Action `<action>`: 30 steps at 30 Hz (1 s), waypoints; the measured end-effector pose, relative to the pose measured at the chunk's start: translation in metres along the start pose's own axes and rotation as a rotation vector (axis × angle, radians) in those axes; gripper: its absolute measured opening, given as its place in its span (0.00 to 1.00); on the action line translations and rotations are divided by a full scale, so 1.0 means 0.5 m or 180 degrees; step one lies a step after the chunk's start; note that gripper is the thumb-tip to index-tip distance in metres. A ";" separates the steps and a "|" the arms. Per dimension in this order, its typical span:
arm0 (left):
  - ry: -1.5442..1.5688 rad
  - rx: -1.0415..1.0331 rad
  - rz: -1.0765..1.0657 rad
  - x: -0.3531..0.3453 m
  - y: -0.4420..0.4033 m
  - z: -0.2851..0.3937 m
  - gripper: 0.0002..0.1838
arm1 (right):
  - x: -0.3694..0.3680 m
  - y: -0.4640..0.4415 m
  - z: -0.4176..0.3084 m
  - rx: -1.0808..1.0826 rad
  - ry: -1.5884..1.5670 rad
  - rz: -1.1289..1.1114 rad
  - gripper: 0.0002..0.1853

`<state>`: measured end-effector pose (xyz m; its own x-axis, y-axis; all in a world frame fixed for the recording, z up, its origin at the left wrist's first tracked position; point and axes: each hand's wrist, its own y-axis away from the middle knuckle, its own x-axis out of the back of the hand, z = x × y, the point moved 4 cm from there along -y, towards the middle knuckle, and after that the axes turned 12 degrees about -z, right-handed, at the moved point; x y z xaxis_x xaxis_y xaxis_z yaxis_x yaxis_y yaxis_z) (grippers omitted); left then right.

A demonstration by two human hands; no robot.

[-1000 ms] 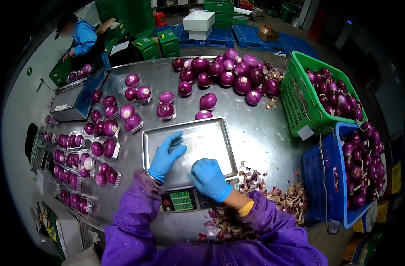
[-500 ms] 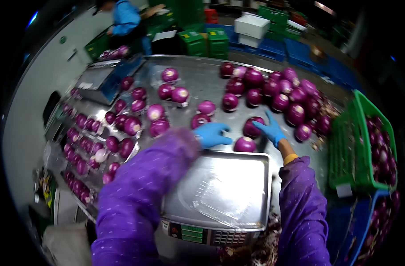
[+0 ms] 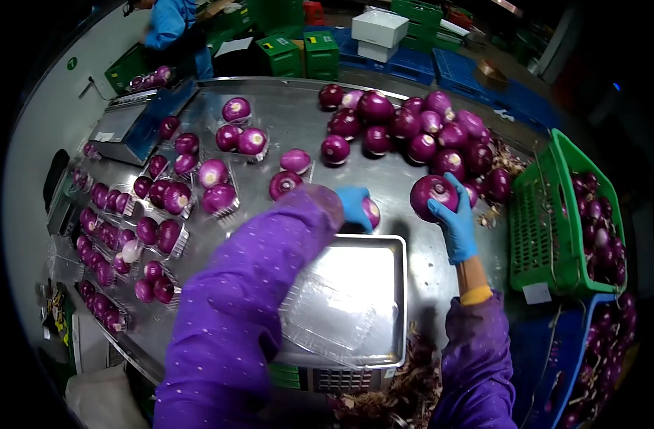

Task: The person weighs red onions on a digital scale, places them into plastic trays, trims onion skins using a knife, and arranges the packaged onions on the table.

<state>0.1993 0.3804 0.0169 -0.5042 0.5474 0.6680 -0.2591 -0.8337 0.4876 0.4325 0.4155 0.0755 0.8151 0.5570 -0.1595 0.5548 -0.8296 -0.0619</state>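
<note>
over the steel table (image 3: 428,268), right hand (image 3: 458,225) half-closed around a large onion (image 3: 428,194), likely firm, weighty and slick-skinned, best cupped at its girth; left hand (image 3: 354,207) curled at a second onion (image 3: 372,212) beyond the tray (image 3: 388,286), its grip too hidden to tell.

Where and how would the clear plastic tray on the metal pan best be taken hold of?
Probably by its right edge, pinched lightly between thumb and fingers, coming from the right: the clear plastic tray looks thin and lies low on the metal pan, with bare pan beyond that edge, while the left sleeve runs close along its left side.
</note>
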 end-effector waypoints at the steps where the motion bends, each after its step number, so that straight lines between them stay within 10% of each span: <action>1: 0.0071 -0.0173 0.0241 0.024 0.016 0.001 0.45 | -0.015 0.039 -0.053 0.0101 0.0097 -0.0134 0.45; 6: 0.0343 -0.0746 0.1417 0.155 0.228 0.048 0.45 | -0.149 0.221 -0.204 0.0367 0.0922 -0.0994 0.48; 16: -0.0933 -0.0672 0.0530 -0.019 0.580 0.177 0.45 | -0.346 0.363 -0.097 0.0597 0.3813 -0.1247 0.49; 21: -0.1381 -0.0338 0.0190 -0.095 0.533 0.165 0.45 | -0.347 0.373 -0.080 0.0403 0.4011 -0.1109 0.50; 30: -0.0408 -0.0570 0.1618 -0.063 0.706 0.095 0.43 | -0.157 0.524 -0.140 0.0123 0.2754 -0.0067 0.34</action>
<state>0.1631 0.0721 0.1947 -0.5010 0.0681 0.8628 -0.1511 -0.9885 -0.0097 0.5253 0.1572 0.1407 0.6539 0.3924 0.6468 0.5780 -0.8108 -0.0924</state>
